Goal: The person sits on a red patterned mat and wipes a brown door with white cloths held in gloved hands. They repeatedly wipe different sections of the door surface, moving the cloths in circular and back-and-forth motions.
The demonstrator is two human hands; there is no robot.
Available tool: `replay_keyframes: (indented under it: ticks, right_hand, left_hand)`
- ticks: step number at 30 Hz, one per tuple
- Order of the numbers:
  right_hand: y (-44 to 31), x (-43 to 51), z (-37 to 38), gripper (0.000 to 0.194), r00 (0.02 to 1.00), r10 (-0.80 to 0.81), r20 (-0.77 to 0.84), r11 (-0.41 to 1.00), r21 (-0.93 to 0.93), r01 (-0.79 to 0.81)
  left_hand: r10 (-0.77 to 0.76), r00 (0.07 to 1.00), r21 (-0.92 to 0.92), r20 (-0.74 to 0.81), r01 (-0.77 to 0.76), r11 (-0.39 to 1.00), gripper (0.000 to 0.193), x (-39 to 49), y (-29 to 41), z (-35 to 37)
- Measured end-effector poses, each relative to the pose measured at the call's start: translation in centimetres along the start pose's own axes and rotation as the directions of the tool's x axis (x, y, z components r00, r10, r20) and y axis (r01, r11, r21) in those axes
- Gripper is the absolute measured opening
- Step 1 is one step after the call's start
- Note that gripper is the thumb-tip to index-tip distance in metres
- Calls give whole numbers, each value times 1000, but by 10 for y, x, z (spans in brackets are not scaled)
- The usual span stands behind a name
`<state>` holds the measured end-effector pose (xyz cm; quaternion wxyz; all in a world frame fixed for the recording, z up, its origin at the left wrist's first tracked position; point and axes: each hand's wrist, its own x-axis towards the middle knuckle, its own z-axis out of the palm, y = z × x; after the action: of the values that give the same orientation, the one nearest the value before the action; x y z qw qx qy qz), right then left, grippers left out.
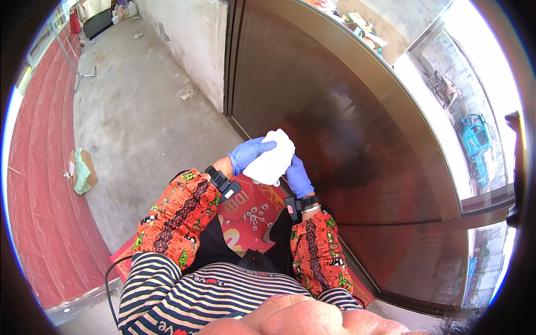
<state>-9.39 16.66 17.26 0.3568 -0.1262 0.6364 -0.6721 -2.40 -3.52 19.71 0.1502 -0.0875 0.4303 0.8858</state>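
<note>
A crumpled, folded white cloth [272, 161] is held up in front of my body, close to a glossy brown door panel [377, 138]. My left hand [250, 155], in a blue disposable glove, grips the cloth's left side with the thumb lying on top. From the right, my right hand [299, 176], gloved the same way, holds the cloth's edge; its fingertips are hidden behind the fabric. Whether the cloth touches the panel I cannot tell. Black devices are strapped to both wrists, above orange patterned sleeve covers [178, 217].
Underfoot lies a red printed doormat [251, 209]. Concrete floor [138, 125] stretches left to a red-tiled wall [42, 188], with a cardboard piece [87, 171] beside it. A worn white wall [197, 50] meets the door frame [229, 63]. Through glass at right, a blue vehicle [476, 142] shows.
</note>
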Motion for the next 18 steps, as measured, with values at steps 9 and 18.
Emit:
replay_keyframes:
  ticks: [9, 18]
  right_hand:
    - [-37, -5, 28, 49, 968, 46, 247, 750, 632, -197]
    - [-24, 18, 51, 53, 993, 1, 116, 910, 413, -50]
  left_hand:
    - [132, 981, -123, -142, -150, 981, 48, -18, 2, -1]
    - [176, 970, -372, -170, -229, 900, 47, -12, -15, -32]
